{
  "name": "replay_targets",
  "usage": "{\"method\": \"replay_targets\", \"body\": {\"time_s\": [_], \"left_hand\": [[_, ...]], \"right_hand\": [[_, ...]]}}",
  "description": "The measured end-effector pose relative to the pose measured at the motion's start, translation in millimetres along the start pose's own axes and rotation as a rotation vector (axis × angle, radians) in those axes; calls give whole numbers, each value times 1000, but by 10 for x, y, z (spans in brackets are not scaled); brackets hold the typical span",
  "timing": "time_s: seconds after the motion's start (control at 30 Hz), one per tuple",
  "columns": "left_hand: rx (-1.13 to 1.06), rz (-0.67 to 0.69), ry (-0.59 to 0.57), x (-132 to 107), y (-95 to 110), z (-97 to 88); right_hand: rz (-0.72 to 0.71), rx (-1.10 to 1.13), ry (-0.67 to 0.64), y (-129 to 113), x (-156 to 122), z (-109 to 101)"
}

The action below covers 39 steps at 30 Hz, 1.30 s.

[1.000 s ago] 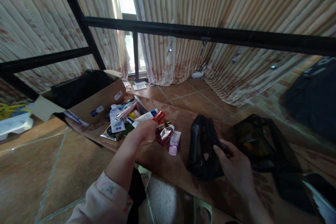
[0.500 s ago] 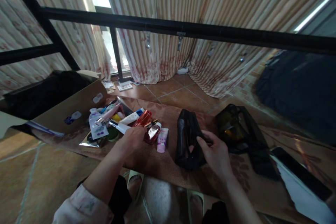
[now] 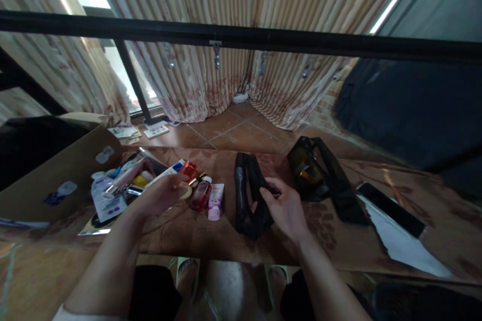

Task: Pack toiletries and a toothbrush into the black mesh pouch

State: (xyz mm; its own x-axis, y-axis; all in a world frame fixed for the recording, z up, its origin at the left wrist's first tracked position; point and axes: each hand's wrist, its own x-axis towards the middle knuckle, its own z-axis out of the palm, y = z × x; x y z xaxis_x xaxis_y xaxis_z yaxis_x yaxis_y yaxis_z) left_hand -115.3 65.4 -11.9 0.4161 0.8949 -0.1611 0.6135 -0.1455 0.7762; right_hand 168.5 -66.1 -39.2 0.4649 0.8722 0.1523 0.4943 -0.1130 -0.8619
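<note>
The left hand [image 3: 160,195] pinches a small round pale item [image 3: 184,190] in its fingers; the right hand [image 3: 286,208] grasps the black pouch [image 3: 246,195] just beside it.

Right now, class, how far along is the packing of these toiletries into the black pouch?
Early. Done: nothing shows inside the black pouch. In hand: the left hand holds a small pale round item, while the right hand grips the pouch's edge. Left: the red bottle, pink tube and other toiletries lie on the mat.
</note>
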Motion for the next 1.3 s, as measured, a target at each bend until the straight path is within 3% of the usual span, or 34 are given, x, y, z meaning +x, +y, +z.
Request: {"method": "replay_targets", "body": {"time_s": [0.13,0.37,0.5,0.7,0.93,1.3], "left_hand": [[-313,23,-30,34,176,97],[-870,-131,-69,70,428,349],[-1032,-130,-112,107,535,438],[-1107,-32,-240,118,673,612],[-974,98,-335,89,772,755],[-662,228,-291,104,794,812]], "right_hand": [[-20,34,32,-37,22,69],[-43,189,16,26,60,211],[-39,216,-2,35,50,191],[-34,198,-6,61,37,133],[-39,182,36,26,29,118],[2,230,8,54,38,93]]}}
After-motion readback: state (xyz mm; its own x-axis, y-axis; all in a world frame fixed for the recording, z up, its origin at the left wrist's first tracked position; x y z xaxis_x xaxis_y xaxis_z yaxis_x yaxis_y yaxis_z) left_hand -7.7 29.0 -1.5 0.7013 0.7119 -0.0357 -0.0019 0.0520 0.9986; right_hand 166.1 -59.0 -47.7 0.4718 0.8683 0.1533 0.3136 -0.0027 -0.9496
